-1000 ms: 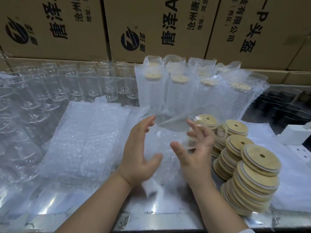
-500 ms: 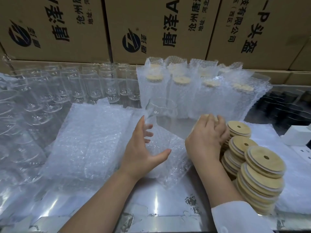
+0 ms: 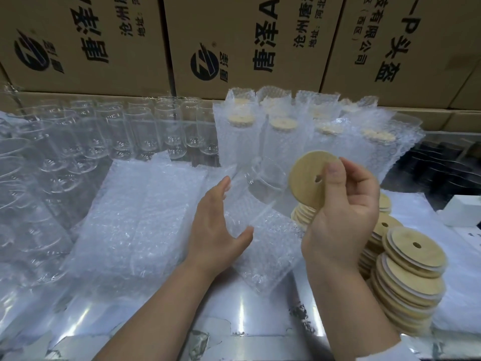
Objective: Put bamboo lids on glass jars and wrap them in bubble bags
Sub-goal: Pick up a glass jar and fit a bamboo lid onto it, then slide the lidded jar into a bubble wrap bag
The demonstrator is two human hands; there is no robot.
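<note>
- Plainly printed in black on the cardboard boxes [image 3: 86,74] stacked beyond both hands are sideways characters: a large "唐泽", a capital "A", smaller lines starting "沧州唐" and "地址", and on the box farthest right "有限公司" and "头盔".
- Each of the two nearer boxes also carries a round black logo [image 3: 204,62].
- The right hand [image 3: 341,220] is raised, with its thumb and fingers pinching one bamboo lid [image 3: 304,178]. The lid is held on edge and has a small hole near the thumb.
- The left hand [image 3: 216,225] is spread, fingers straight and thumb out, touching the bubble bag [image 3: 263,246] between the hands.
- A glass jar [image 3: 263,183] lies tilted in that bag, its open rim sticking out on the far side, just left of the raised lid.
- Right of the right hand lean stacks of bamboo lids [image 3: 411,277], each with a white ring under the wood.
- Left of the left hand lies a flat pile of bubble bags [image 3: 135,217].
- Beyond and left of that hand stand rows of bare glass jars [image 3: 135,134].
- Straight beyond the hands stand wrapped jars [image 3: 286,126], lidded and upright in their bags.
- The worktop [image 3: 247,321] is shiny metal and reflects light in streaks.
- A white box [image 3: 466,212] sits far right, with dark items behind it that are too dim to name.
</note>
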